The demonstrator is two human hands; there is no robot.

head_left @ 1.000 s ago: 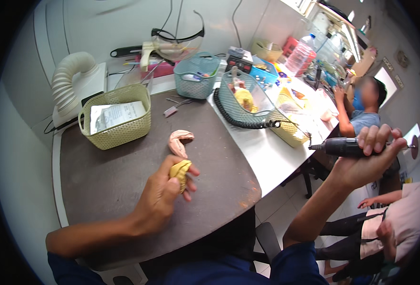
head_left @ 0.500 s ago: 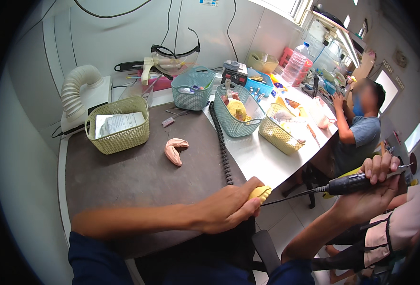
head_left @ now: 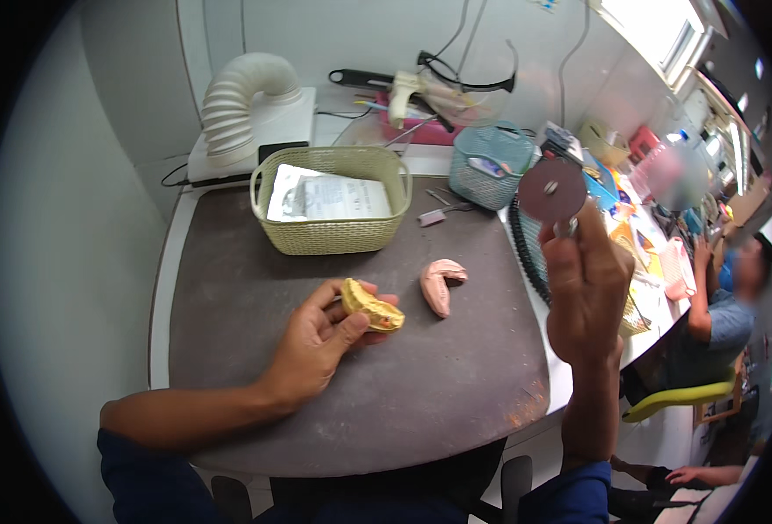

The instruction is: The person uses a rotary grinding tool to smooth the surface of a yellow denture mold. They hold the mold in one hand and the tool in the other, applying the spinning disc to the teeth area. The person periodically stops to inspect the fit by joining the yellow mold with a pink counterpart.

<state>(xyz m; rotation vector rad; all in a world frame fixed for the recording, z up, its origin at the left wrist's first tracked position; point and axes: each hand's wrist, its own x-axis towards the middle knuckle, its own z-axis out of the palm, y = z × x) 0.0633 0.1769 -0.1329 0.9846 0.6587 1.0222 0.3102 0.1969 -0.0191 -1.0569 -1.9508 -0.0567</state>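
My left hand (head_left: 309, 351) is over the brown work mat (head_left: 255, 341), fingers and thumb closed round a yellow plaster dental model (head_left: 370, 310). Its curved, rough side faces up. At the right, my right hand (head_left: 587, 301) is raised and wrapped round a rotary handpiece (head_left: 566, 229); most of the tool's body is hidden by the fingers. On its tip sits a thin dark-red cutting disc (head_left: 552, 189). Between the two hands, a pink horseshoe-shaped dental model (head_left: 438, 286) lies on the mat, touched by neither.
Behind are a green basket (head_left: 329, 240) with papers, a small pink-bristled brush (head_left: 432, 217) and a blue basket (head_left: 491, 170). A white ribbed hose (head_left: 246, 96) stands back left; safety glasses (head_left: 469, 83) lie behind. A co-worker (head_left: 722, 306) sits at right.
The view has swung left. My left hand has brought the yellow model over the mat. My right hand has come in from the far right, and the disc now faces me.
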